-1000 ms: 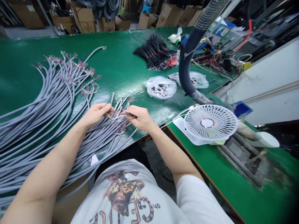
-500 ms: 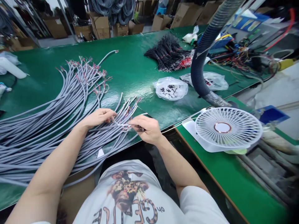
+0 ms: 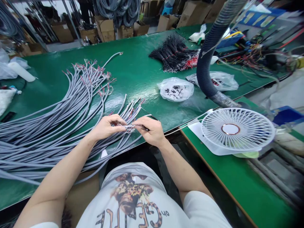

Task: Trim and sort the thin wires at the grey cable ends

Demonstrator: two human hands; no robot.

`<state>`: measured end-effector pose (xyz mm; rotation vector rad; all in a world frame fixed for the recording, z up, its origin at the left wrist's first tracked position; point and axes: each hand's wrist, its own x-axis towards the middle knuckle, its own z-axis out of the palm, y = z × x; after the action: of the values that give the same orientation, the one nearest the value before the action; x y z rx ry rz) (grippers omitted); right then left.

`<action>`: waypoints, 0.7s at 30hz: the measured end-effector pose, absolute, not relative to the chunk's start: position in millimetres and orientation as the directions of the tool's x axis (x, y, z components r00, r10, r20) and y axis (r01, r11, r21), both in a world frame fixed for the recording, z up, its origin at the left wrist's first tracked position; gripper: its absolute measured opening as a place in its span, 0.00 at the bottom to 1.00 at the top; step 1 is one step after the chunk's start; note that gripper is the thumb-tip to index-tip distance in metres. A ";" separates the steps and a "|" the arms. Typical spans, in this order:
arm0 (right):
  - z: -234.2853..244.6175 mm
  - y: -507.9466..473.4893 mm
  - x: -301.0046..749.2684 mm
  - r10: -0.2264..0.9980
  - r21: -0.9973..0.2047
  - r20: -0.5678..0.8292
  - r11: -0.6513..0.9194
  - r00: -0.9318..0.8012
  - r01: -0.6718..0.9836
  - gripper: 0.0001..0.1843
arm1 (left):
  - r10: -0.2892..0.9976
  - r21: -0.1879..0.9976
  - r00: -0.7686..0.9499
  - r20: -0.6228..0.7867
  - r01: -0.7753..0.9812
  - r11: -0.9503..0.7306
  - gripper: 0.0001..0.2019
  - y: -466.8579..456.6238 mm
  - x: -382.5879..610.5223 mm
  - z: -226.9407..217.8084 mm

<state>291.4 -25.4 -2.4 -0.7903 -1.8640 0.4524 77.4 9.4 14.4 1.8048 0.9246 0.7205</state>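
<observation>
My left hand (image 3: 109, 126) is closed, thumb and fingers pinching the end of a grey cable (image 3: 128, 128) where thin wires come out. Close to its right, my right hand (image 3: 151, 130) is closed at the same wires, a small dark tool (image 3: 144, 128) tucked in its fingers; the tool's kind is mostly hidden. Both hands are just above a bundle of grey cables (image 3: 95, 152) with stripped ends showing white and red wires (image 3: 136, 106). Behind and to the left, a second bundle of grey cables (image 3: 78, 91) lies fanned out with red and white wire ends.
On the green table (image 3: 133, 72) are a bag of small black and white parts (image 3: 176, 89) and bundled black wires (image 3: 171, 53). A ribbed black hose (image 3: 204, 69) hangs at the right. A white fan (image 3: 237, 129) stands on the lower green surface. Cardboard boxes (image 3: 104, 30) line the back.
My left hand has moved right, closer to my right hand, and now pinches the cable near its end. My right hand has hardly moved. The view has shifted slightly.
</observation>
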 end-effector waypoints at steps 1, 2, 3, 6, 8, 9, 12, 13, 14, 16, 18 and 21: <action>-2.9 -25.5 291.7 0.701 -0.629 0.663 0.712 -0.263 0.311 0.08 | 0.843 0.934 0.530 0.092 0.248 -0.258 0.09 10.3 77.7 12.6; -3.5 -25.3 292.0 0.706 -0.636 0.660 0.708 -0.258 0.309 0.07 | 0.850 0.942 0.515 0.108 0.220 -0.253 0.09 11.0 77.5 10.6; -3.8 -25.0 292.1 0.715 -0.646 0.652 0.698 -0.251 0.309 0.07 | 0.859 0.949 0.497 0.125 0.193 -0.250 0.10 11.3 77.2 8.7; -3.9 -23.7 291.8 0.761 -0.689 0.606 0.648 -0.231 0.326 0.08 | 0.865 0.947 0.468 0.181 0.154 -0.282 0.11 10.3 76.6 4.4; -3.5 -22.7 291.2 0.780 -0.706 0.584 0.624 -0.223 0.334 0.08 | 0.841 0.931 0.501 0.205 0.166 -0.326 0.11 8.9 76.7 3.0; -3.4 -22.3 290.9 0.784 -0.709 0.581 0.620 -0.221 0.335 0.08 | 0.831 0.925 0.512 0.215 0.167 -0.342 0.11 8.4 76.8 2.7; -3.5 -21.3 290.4 0.779 -0.709 0.586 0.627 -0.224 0.323 0.08 | 0.858 0.943 0.474 0.199 0.147 -0.300 0.10 8.4 77.6 2.4; -3.6 -21.1 290.2 0.776 -0.710 0.588 0.630 -0.226 0.315 0.08 | 0.874 0.952 0.454 0.175 0.150 -0.268 0.11 8.9 77.9 2.4; -3.6 -21.0 290.0 0.774 -0.710 0.590 0.632 -0.229 0.309 0.08 | 0.883 0.956 0.445 0.148 0.163 -0.243 0.11 9.6 78.2 2.3; -3.5 -20.8 289.6 0.777 -0.714 0.585 0.629 -0.233 0.308 0.08 | 0.881 0.955 0.455 0.126 0.186 -0.232 0.09 10.8 78.8 1.7; -2.9 -20.8 289.0 0.786 -0.722 0.572 0.618 -0.234 0.311 0.09 | 0.876 0.950 0.455 0.159 0.170 -0.261 0.07 11.3 79.2 0.3; -1.5 -20.7 287.8 0.796 -0.735 0.559 0.606 -0.233 0.304 0.09 | 0.893 0.948 0.397 0.214 0.136 -0.288 0.08 10.4 80.0 -2.6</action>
<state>287.8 -20.7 -1.5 -0.8933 -1.8045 0.5987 80.0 10.4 -2.6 1.6999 0.9106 0.9933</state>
